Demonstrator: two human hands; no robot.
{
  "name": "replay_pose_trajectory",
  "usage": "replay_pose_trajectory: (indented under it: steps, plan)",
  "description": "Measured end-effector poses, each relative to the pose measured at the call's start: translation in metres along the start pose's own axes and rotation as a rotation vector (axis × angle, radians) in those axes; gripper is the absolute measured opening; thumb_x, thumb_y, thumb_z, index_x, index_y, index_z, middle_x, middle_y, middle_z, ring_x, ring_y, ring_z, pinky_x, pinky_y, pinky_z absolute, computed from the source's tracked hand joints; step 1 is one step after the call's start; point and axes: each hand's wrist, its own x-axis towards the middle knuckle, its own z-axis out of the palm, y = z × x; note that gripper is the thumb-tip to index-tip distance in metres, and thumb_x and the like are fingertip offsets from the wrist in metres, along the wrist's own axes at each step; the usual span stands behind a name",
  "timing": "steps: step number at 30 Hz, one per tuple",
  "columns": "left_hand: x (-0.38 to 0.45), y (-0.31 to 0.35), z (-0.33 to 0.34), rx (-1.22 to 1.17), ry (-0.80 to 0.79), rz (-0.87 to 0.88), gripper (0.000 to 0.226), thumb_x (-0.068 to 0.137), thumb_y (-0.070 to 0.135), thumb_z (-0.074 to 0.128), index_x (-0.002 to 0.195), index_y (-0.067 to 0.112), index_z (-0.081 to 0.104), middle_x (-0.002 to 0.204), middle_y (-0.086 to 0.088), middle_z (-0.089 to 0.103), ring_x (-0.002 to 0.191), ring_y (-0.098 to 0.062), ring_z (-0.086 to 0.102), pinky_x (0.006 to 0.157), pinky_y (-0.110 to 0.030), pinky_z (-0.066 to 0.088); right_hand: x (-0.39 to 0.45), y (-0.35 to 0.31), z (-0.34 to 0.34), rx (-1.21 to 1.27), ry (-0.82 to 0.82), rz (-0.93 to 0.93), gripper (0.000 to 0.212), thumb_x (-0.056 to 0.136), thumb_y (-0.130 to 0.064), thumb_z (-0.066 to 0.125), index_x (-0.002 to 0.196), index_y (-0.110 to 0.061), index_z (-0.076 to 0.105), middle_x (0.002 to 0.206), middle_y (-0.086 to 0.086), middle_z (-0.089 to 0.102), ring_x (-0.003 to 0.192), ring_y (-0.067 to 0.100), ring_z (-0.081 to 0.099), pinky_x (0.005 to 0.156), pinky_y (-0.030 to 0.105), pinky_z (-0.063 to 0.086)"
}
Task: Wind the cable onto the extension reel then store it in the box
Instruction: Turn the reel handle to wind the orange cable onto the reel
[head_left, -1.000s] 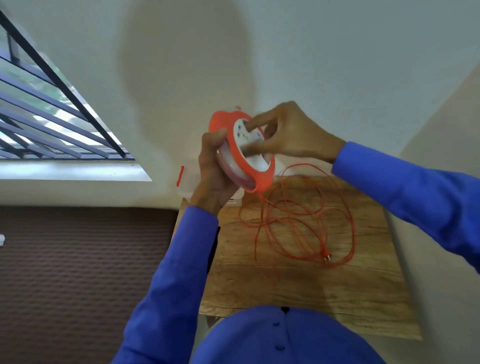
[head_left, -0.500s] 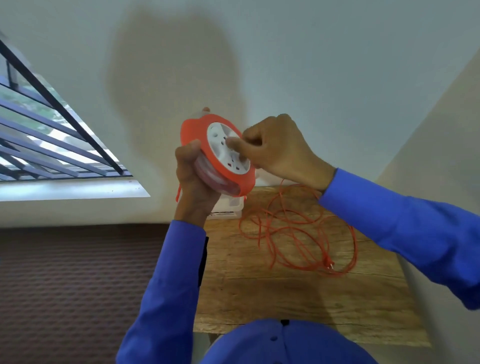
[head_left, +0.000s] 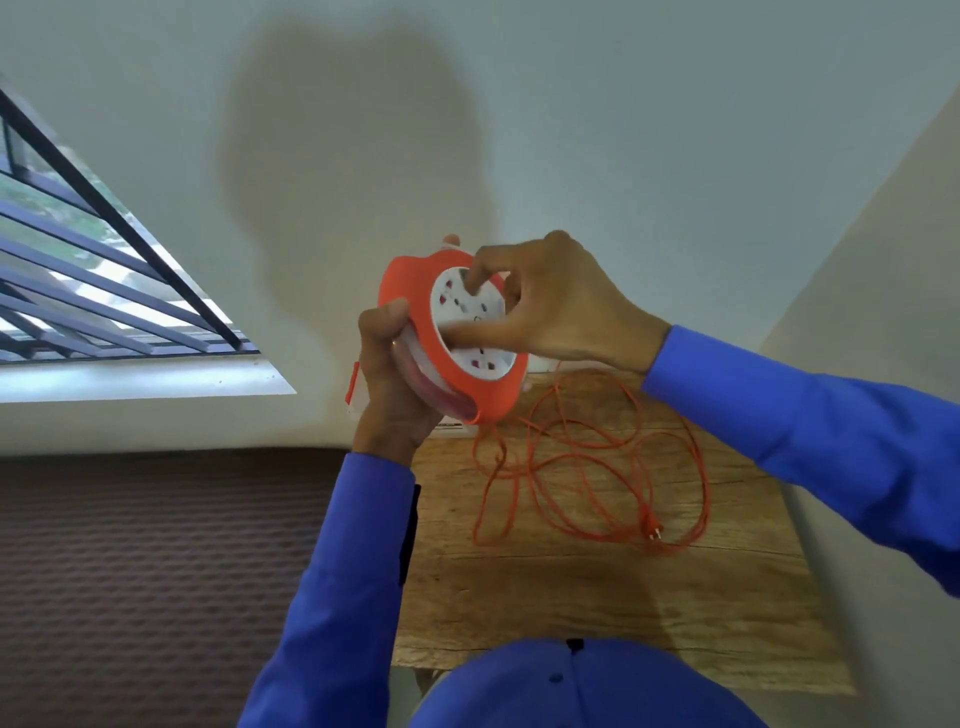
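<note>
While the left hand (head_left: 395, 379) is gripping the reel (head_left: 457, 338), the right hand (head_left: 545, 306) is pinching its hub, loose cable (head_left: 587, 457) lying below-right, nearer that hand.

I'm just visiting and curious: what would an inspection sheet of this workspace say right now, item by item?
Surface: wooden table, bare near the front edge.
Job's things: orange extension reel held above the table; box mostly hidden behind the left hand.
Clutter: nothing seen.
Grips: left hand clasps the reel's rim; right hand has its fingers on the white socket face.
Cables: orange cable in loose loops on the table, plug near the right side.
Surroundings: barred window, pale wall, brown floor.
</note>
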Motion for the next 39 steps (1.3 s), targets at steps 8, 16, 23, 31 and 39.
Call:
replay_pose_trajectory:
  steps: [8,16,23,31,39]
  plan:
    - [-0.002,-0.009,-0.003,0.084,-0.259,0.14,0.074,0.093,0.056,0.075,0.155,0.02,0.056,0.117,-0.015,0.075,0.102,-0.035,0.073,0.092,-0.049,0.058,0.008,0.004,0.019,0.258,-0.182,0.441,0.073,0.106,-0.056,0.052,0.057,-0.008,0.077,0.043,0.003,0.065,0.047,0.005,0.062,0.067,0.024,0.049]
    - [-0.008,-0.003,-0.005,-0.08,-0.076,0.123,0.09,0.073,0.054,0.092,0.147,0.013,0.061,0.127,-0.013,0.072,0.114,-0.031,0.07,0.095,-0.047,0.06,-0.014,-0.002,0.013,-0.089,-0.057,-0.26,0.028,0.103,-0.032,0.062,0.13,-0.025,0.067,0.115,0.0,0.066,0.075,0.019,0.068,0.065,0.036,0.061]
    - [-0.011,-0.009,-0.008,-0.137,-0.125,0.018,0.104,0.079,0.049,0.089,0.162,0.014,0.037,0.131,-0.019,0.068,0.115,-0.038,0.072,0.091,-0.056,0.063,-0.007,0.01,0.008,-0.31,-0.304,-0.392,0.053,0.099,-0.033,0.063,0.15,-0.044,0.056,0.133,0.003,0.068,0.086,0.027,0.07,0.07,0.036,0.058]
    - [-0.009,-0.021,-0.02,0.053,-0.136,-0.01,0.092,0.081,0.059,0.087,0.16,0.024,0.053,0.135,-0.013,0.071,0.114,-0.041,0.07,0.094,-0.071,0.056,0.003,0.008,0.027,-0.116,-0.113,0.107,0.061,0.077,-0.086,0.063,0.09,-0.032,0.086,0.056,-0.011,0.067,0.055,0.01,0.065,0.051,0.021,0.041]
    - [-0.012,-0.018,-0.022,0.076,-0.185,0.09,0.112,0.09,0.052,0.081,0.174,0.012,0.018,0.136,-0.017,0.07,0.117,-0.04,0.072,0.091,-0.062,0.063,-0.002,-0.002,0.037,-0.095,-0.07,0.277,0.078,0.104,-0.07,0.047,0.061,-0.008,0.069,0.048,0.0,0.058,0.046,0.019,0.06,0.049,0.031,0.044]
